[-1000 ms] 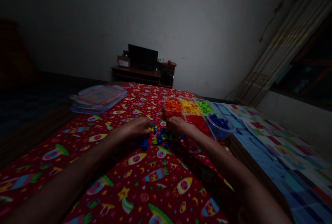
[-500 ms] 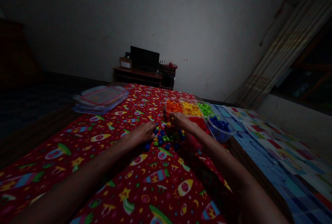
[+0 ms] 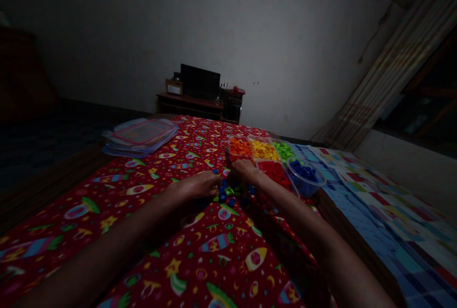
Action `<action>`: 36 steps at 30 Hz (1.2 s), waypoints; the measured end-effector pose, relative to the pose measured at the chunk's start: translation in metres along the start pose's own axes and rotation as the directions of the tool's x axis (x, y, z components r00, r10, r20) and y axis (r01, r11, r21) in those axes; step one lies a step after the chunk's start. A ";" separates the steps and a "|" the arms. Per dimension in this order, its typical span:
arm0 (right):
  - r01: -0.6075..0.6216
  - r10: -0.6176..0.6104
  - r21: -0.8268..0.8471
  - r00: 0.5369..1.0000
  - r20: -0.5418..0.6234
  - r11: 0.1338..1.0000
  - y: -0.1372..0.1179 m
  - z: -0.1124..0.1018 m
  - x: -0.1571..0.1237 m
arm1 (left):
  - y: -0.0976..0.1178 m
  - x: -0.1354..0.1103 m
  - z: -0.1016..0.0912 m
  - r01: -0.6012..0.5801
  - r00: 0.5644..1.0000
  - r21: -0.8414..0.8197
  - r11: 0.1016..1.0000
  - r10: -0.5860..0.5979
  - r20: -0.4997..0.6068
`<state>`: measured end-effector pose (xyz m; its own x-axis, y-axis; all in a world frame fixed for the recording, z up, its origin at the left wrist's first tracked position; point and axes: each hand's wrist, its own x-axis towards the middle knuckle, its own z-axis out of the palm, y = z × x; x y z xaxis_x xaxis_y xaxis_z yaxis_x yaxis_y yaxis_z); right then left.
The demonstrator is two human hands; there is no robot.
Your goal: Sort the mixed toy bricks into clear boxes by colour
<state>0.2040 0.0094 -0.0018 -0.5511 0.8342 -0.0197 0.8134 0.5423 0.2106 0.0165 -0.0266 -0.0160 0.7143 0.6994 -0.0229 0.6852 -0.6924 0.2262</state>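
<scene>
A loose pile of small plastic blocks (image 3: pixel 224 193), mostly blue with some green and yellow, lies on the red patterned cloth (image 3: pixel 167 246). At the pile's left edge my left hand (image 3: pixel 204 184) has its fingers curled down among the blocks. My right hand (image 3: pixel 245 170) is bent over the far right side of the pile, fingers drawn together, close to the box of orange pieces (image 3: pixel 240 147). Both sets of fingertips are dim and partly hidden, so what they pinch is too small to make out.
Beyond my right hand are boxes of yellow pieces (image 3: pixel 264 151), green pieces (image 3: pixel 283 150) and red pieces (image 3: pixel 273 173). A round clear tub (image 3: pixel 307 190) holds blue pieces. Stacked lids (image 3: pixel 141 134) lie at the left. A monitor (image 3: pixel 200 81) stands at the far wall.
My left hand has shifted slightly right and down, further over the pile. My right hand has moved a little down, away from the orange box's edge.
</scene>
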 end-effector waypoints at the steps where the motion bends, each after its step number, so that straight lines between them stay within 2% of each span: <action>1: 0.000 0.000 0.014 1.000 -0.026 1.000 0.002 0.001 -0.002 | 0.003 0.000 0.001 0.005 1.000 0.030 1.000 -0.005 0.004; 3: -0.003 0.007 0.063 0.998 -0.058 0.998 0.006 0.002 -0.005 | 0.007 0.001 0.002 0.022 1.000 0.072 0.997 -0.023 0.009; 6: 0.027 -0.024 0.209 1.000 -0.017 0.978 0.012 -0.004 -0.009 | 0.009 0.001 0.003 0.014 1.000 0.076 0.997 -0.014 0.001; 8: 0.058 -0.061 0.369 0.998 -0.004 0.928 0.014 -0.010 -0.013 | 0.005 0.000 0.002 -0.004 1.000 0.046 0.999 0.005 -0.021; 10: 0.063 -0.066 0.543 0.998 -0.014 0.837 0.013 -0.013 -0.017 | -0.003 -0.001 -0.001 0.006 0.999 0.007 1.000 -0.006 -0.050; 14: -0.072 -0.021 0.811 0.995 0.102 0.581 0.003 -0.007 -0.024 | -0.028 -0.003 -0.009 0.072 0.996 -0.145 0.987 -0.080 -0.050; 16: -0.169 0.053 0.882 0.985 0.162 0.440 -0.004 -0.004 -0.025 | -0.038 -0.002 -0.011 0.107 0.991 -0.299 0.948 -0.128 -0.049; 18: -0.216 0.121 0.935 0.975 0.189 0.281 -0.012 -0.004 -0.025 | -0.042 0.001 -0.012 0.116 0.979 -0.437 0.892 -0.176 -0.100; 20: -0.209 0.123 0.974 0.972 0.198 0.084 -0.020 -0.006 -0.025 | -0.038 0.004 -0.011 0.097 0.963 -0.516 0.851 -0.211 -0.166; 23: -0.176 0.058 0.957 0.979 0.194 -0.230 -0.032 -0.006 -0.024 | -0.024 0.010 -0.009 0.077 0.949 -0.550 0.832 -0.230 -0.215; 25: -0.159 0.030 0.914 0.983 0.183 -0.374 -0.037 -0.002 -0.022 | -0.014 0.012 -0.007 0.093 0.940 -0.509 0.856 -0.244 -0.238; 28: -0.129 0.059 0.877 0.983 0.175 -0.462 -0.039 0.007 -0.019 | -0.004 0.013 -0.006 0.114 0.928 -0.363 0.925 -0.230 -0.294; 33: -0.103 0.149 0.850 0.967 0.207 -0.516 -0.039 0.010 -0.021 | 0.001 0.007 -0.006 0.047 0.904 -0.211 0.976 -0.132 -0.406; 36: -0.084 0.152 0.839 0.969 0.194 -0.537 -0.039 0.007 -0.022 | 0.005 0.005 -0.002 0.018 0.910 -0.157 0.987 -0.081 -0.406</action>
<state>0.1856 -0.0291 -0.0161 -0.3741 0.9103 -0.1769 -0.2343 -0.2774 -0.9318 0.0230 -0.0262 -0.0134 0.5368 0.7650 0.3558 0.6674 -0.6430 0.3756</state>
